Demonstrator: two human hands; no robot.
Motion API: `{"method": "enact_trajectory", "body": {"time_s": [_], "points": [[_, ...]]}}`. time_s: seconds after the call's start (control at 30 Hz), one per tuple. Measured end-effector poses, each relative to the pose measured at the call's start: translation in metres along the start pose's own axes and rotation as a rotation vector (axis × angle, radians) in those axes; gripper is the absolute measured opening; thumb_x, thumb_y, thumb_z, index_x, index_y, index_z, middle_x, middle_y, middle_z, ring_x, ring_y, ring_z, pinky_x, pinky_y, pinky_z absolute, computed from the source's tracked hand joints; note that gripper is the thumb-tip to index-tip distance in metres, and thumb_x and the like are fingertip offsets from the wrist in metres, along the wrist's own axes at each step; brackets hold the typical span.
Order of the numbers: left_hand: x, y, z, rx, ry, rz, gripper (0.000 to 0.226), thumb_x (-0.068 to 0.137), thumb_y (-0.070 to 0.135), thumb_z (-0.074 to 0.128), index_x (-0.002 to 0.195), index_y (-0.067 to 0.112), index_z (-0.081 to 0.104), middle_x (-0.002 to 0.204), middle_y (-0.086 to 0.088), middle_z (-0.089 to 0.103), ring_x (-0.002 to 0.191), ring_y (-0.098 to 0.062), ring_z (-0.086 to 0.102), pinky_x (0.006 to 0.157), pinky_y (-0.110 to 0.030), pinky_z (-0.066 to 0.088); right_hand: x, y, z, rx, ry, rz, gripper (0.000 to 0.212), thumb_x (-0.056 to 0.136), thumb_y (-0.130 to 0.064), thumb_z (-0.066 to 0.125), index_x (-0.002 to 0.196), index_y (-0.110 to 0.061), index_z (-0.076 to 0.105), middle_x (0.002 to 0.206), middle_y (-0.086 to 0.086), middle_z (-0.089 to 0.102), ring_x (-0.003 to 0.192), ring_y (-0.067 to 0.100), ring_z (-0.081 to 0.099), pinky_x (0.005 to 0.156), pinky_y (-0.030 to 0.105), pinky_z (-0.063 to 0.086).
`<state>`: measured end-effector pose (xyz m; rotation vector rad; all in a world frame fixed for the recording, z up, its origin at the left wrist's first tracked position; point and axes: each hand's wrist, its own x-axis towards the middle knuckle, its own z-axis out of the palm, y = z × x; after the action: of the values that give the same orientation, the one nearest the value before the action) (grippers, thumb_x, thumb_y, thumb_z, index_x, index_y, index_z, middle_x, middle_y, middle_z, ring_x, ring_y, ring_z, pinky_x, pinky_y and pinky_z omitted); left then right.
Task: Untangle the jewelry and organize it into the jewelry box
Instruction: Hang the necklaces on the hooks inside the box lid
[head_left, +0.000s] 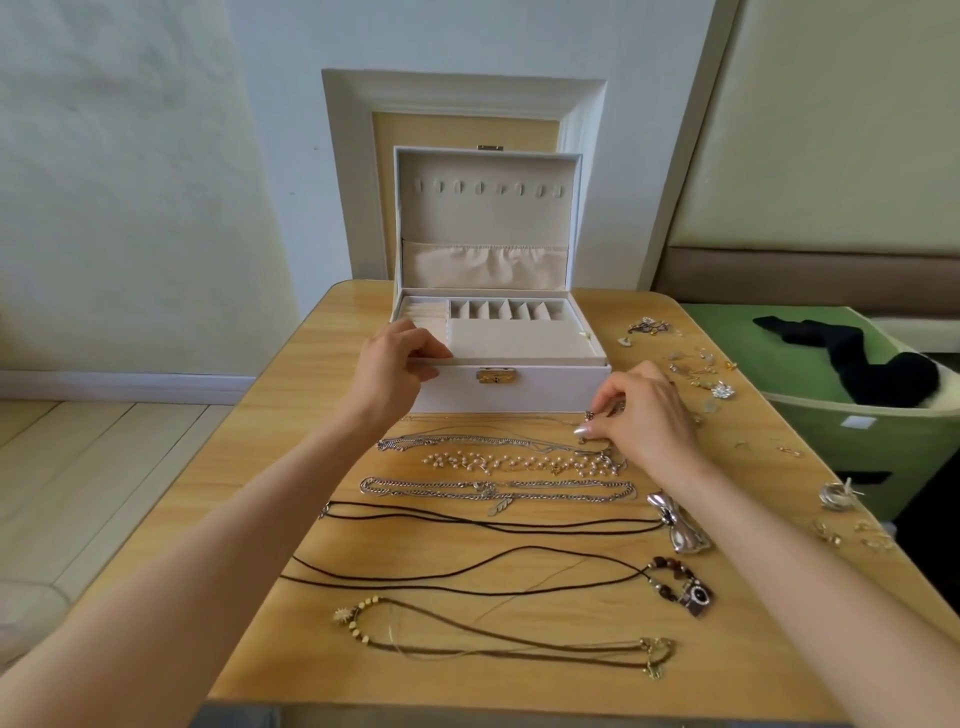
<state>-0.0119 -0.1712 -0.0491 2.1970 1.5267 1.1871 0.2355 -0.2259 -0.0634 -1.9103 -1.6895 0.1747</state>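
A white jewelry box (545, 387) stands open at the back of the wooden table (291, 467), lid upright, its beige tray divided into compartments. My left hand (397, 364) grips the tray's front left edge. My right hand (641, 415) pinches the right end of a thin silver chain (467, 441) lying just in front of the box. Below it lie in rows a pearl strand (519, 462), a thick silver chain (493, 489), two dark cord necklaces (467, 519), one with a camera pendant (693, 597), and a brown beaded cord (493, 644).
Small earrings and charms (701, 374) are scattered on the table's right side, with a silver bow clip (678, 525) and rings (836, 496) nearer me. A green basket (893, 441) holding black cloth stands right of the table. The wall is close behind the box.
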Motion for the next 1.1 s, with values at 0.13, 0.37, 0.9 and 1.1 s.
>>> {"method": "enact_trajectory", "body": {"time_s": [0.13, 0.37, 0.9, 1.1], "points": [[-0.004, 0.002, 0.001, -0.044, 0.028, -0.014, 0.025, 0.079, -0.015, 0.061, 0.096, 0.001, 0.071, 0.097, -0.012, 0.061, 0.092, -0.026, 0.058, 0.081, -0.026, 0.048, -0.009, -0.001, 0.001, -0.02, 0.112, -0.111, 0.023, 0.071, -0.023, 0.08, 0.072, -0.023, 0.058, 0.092, -0.007, 0.057, 0.09, 0.015, 0.052, 0.073, 0.027, 0.041], [-0.006, 0.005, 0.0, -0.045, 0.037, -0.026, 0.026, 0.078, -0.016, 0.06, 0.095, 0.001, 0.071, 0.098, -0.013, 0.062, 0.093, -0.027, 0.058, 0.082, -0.026, 0.049, -0.011, -0.018, -0.023, 0.201, 0.193, -0.239, 0.019, 0.067, -0.022, 0.082, 0.071, -0.019, 0.064, 0.067, -0.015, 0.054, 0.076, 0.017, 0.053, 0.072, 0.033, 0.043], [-0.018, 0.007, -0.005, -0.071, 0.038, -0.003, 0.027, 0.077, -0.019, 0.06, 0.092, 0.001, 0.071, 0.093, -0.009, 0.058, 0.087, -0.021, 0.054, 0.068, 0.001, 0.039, 0.005, -0.03, -0.015, 0.51, 0.015, -0.144, 0.016, 0.078, -0.009, 0.073, 0.075, -0.016, 0.059, 0.083, 0.007, 0.07, 0.069, 0.015, 0.067, 0.062, 0.025, 0.056], [-0.023, 0.006, -0.009, -0.048, 0.015, 0.017, 0.027, 0.077, -0.016, 0.063, 0.091, 0.005, 0.072, 0.09, -0.005, 0.058, 0.086, -0.023, 0.057, 0.073, -0.008, 0.043, 0.003, -0.031, -0.02, 0.476, -0.007, -0.145, 0.014, 0.076, -0.012, 0.075, 0.08, -0.008, 0.063, 0.078, 0.008, 0.069, 0.065, 0.017, 0.068, 0.064, 0.031, 0.058]]}}
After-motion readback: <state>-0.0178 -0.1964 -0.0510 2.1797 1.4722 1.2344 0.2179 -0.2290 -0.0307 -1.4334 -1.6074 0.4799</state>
